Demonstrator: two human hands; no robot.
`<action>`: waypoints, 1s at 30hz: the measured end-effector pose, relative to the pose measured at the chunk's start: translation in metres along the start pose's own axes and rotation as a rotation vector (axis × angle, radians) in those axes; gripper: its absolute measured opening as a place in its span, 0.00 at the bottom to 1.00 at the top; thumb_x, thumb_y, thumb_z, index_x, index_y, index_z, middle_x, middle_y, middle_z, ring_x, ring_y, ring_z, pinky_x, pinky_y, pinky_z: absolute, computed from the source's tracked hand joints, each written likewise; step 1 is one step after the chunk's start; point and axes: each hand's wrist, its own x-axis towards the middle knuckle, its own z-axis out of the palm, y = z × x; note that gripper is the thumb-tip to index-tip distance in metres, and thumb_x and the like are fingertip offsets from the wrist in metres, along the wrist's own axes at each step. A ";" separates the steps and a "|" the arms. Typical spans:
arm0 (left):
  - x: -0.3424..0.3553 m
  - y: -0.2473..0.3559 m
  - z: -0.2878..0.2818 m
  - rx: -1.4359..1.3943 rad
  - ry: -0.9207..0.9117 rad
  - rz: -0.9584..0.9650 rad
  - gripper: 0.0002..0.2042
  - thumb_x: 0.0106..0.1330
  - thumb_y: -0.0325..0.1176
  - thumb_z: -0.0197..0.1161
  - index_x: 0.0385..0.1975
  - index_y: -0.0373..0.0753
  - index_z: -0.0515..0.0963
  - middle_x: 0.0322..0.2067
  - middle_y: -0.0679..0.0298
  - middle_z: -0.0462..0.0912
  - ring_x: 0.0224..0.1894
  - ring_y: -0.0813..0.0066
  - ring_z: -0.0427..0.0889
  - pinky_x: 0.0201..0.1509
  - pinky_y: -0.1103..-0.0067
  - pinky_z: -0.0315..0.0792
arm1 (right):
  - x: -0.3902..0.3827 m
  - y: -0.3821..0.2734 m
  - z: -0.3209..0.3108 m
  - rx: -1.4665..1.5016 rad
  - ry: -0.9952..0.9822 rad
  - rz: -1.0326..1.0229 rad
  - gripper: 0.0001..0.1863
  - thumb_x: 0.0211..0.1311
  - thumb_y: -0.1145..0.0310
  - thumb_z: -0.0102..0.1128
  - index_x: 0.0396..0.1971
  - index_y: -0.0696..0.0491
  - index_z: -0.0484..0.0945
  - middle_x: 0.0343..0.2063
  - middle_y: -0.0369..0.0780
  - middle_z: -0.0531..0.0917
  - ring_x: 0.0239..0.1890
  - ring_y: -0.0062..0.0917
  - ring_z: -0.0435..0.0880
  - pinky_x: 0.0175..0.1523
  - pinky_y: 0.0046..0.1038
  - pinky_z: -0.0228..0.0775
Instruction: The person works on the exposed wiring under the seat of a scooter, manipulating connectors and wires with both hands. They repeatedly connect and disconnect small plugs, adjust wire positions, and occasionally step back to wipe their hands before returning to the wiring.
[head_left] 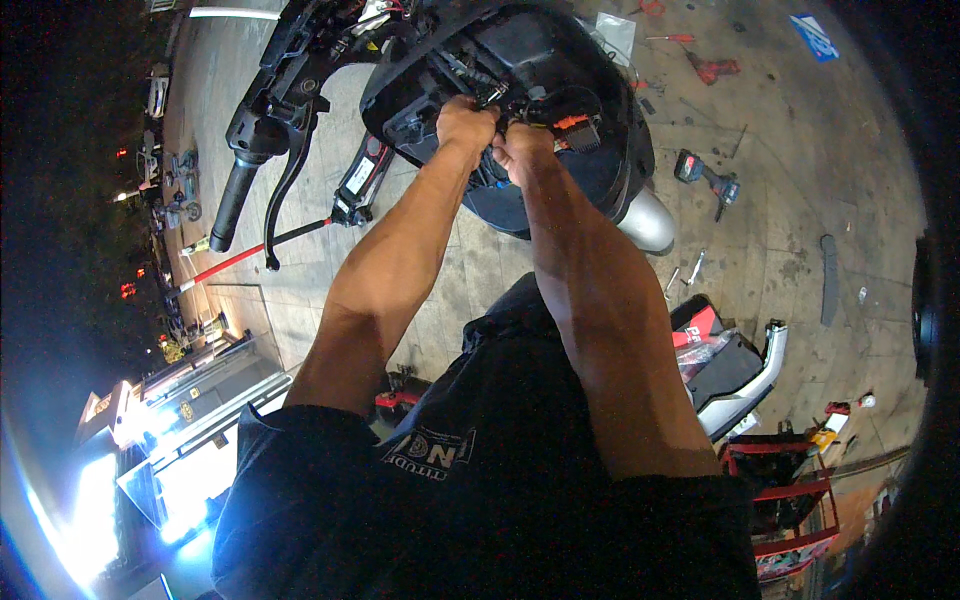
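Note:
Both of my arms reach into an open black plastic housing (pixel 540 55) of a scooter, where cables and fittings show. My left hand (pixel 465 125) is closed at a black cable or fitting beside a small silver piece (pixel 492 94); exactly what it grips is hidden. Just right of it, my right hand (pixel 520 150) has its fingers curled low in the housing, their hold hidden. An orange connector (pixel 572 122) and a finned dark part (pixel 582 138) lie right of my right hand.
A handlebar (pixel 235 200) with lever stands left. Around the floor lie a cordless driver (pixel 705 180), a red tool (pixel 712 68), small tools (pixel 695 266) and loose panels (pixel 750 390). A red rack (pixel 785 500) is at lower right, a bright shopfront (pixel 185 460) at lower left.

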 end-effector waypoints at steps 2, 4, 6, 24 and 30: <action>0.002 -0.004 0.002 -0.010 0.014 0.019 0.09 0.56 0.27 0.63 0.33 0.28 0.75 0.22 0.55 0.80 0.19 0.68 0.77 0.22 0.73 0.69 | 0.000 0.000 0.001 0.000 -0.009 -0.012 0.06 0.65 0.67 0.49 0.29 0.49 0.74 0.23 0.33 0.77 0.21 0.19 0.75 0.26 0.23 0.68; 0.003 -0.005 0.004 0.007 0.049 0.044 0.09 0.56 0.28 0.63 0.31 0.28 0.75 0.22 0.55 0.80 0.18 0.69 0.76 0.20 0.73 0.68 | -0.002 -0.001 0.000 -0.003 -0.004 -0.023 0.06 0.65 0.67 0.48 0.29 0.49 0.74 0.23 0.33 0.77 0.20 0.19 0.75 0.24 0.23 0.68; 0.001 -0.004 0.004 0.048 0.092 0.061 0.08 0.56 0.28 0.63 0.31 0.29 0.75 0.22 0.55 0.80 0.17 0.70 0.76 0.19 0.74 0.68 | -0.004 -0.002 -0.001 -0.023 -0.012 -0.020 0.04 0.64 0.70 0.48 0.31 0.50 0.73 0.24 0.35 0.77 0.21 0.21 0.75 0.24 0.23 0.68; -0.033 0.039 -0.013 0.112 0.052 -0.077 0.26 0.51 0.35 0.69 0.50 0.30 0.73 0.40 0.51 0.81 0.38 0.62 0.81 0.39 0.72 0.75 | -0.008 -0.005 -0.001 -0.048 -0.036 0.010 0.06 0.67 0.66 0.48 0.33 0.50 0.72 0.23 0.34 0.75 0.20 0.19 0.75 0.24 0.22 0.69; -0.035 0.042 -0.014 0.142 0.041 -0.035 0.26 0.50 0.34 0.69 0.50 0.29 0.73 0.43 0.50 0.81 0.42 0.61 0.81 0.44 0.73 0.74 | -0.005 -0.005 -0.004 -0.094 -0.055 -0.018 0.05 0.61 0.74 0.45 0.33 0.50 0.72 0.28 0.38 0.77 0.23 0.24 0.78 0.23 0.25 0.68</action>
